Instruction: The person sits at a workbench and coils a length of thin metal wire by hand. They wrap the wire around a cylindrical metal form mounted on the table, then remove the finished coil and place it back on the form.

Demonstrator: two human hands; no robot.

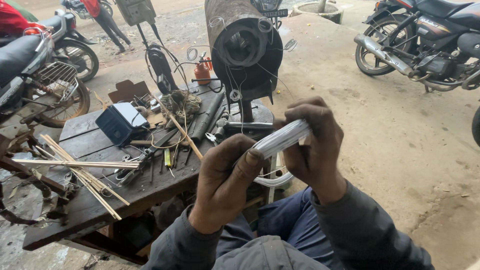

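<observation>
Both my hands hold a bundle of white strips in front of my lap. My left hand grips the lower left end, thumb pressed on top. My right hand wraps around the upper right end. A loop of the white strips hangs below between my hands. Just beyond stands a rusty cylindrical motor housing on a post, with thin wire loops hanging off it.
A dark wooden bench at my left carries thin bamboo sticks, pliers, a black box, a tangle of fibre and an orange oil can. Motorcycles stand at the top right and far left. A person walks at the top left.
</observation>
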